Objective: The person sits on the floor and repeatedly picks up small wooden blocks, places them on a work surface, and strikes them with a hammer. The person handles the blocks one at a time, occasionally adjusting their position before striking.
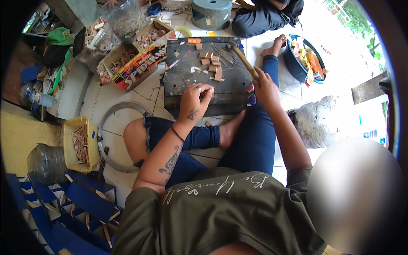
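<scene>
Presently, one hammer is slanting over the far right part of a low black worktop; whether its head is touching the surface cannot be told. Right hand: fingers are wrapping the end of the wooden handle, hiding part of it. Left hand: thumb and forefinger are pressing together over the worktop's near side; anything pinched between them is too small to make out, and the remaining fingers are curling partly out of sight. Brown wooden blocks, several, are lying loosely clustered beyond the left hand. Thin slivers, too fine to identify, are lying beside them. Cardboard box, printed, is standing to the left, holding wood pieces. Blue tub is containing coloured scraps, the lower ones hidden. Person opposite, in dark trousers, is sitting cut off by the upper edge. Blurred oval is covering the lower right.
</scene>
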Tool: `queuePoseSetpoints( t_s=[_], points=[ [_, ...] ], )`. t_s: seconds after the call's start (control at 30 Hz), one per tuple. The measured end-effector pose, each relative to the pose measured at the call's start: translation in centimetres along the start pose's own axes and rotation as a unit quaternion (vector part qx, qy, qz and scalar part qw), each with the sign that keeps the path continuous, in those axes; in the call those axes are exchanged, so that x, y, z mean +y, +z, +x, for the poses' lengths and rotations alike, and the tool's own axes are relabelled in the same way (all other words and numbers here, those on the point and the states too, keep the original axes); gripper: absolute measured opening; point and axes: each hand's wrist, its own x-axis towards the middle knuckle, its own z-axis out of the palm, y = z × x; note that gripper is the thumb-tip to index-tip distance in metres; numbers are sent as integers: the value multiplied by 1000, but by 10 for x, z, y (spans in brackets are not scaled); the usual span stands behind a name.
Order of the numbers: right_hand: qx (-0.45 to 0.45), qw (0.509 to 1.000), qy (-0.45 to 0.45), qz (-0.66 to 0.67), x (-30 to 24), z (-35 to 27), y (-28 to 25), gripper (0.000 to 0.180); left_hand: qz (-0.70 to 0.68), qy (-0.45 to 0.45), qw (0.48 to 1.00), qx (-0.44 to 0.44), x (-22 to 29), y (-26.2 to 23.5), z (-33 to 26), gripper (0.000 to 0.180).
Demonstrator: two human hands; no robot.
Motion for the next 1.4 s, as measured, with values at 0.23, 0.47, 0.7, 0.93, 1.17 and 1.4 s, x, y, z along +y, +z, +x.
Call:
queuePoseSetpoints(
  t_s=[0.23,0.47,0.7,0.93,1.17,1.4],
  points=[
    [75,993,-89,-35,-27,5,6,36,-24,-51,997,-57,27,-19,1,11],
    [-93,936,-112,322,-84,-10,-11,16,-37,-20,995,-87,44,-11,-8,9],
    [-114,853,-21,508,-98,-22,-10,17,-301,-185,926,-132,39,-12,-26,27],
    [-133,867,-12,481,-92,-23,-11,21,-278,-177,928,-176,38,-15,-28,33],
    [-214,798,31,563,-85,-22,-15,24,-268,-117,934,-206,37,-20,-25,28],
    [-91,919,-111,366,-89,-13,-18,12,-185,-7,972,-144,26,-12,-11,16]
  ],
)
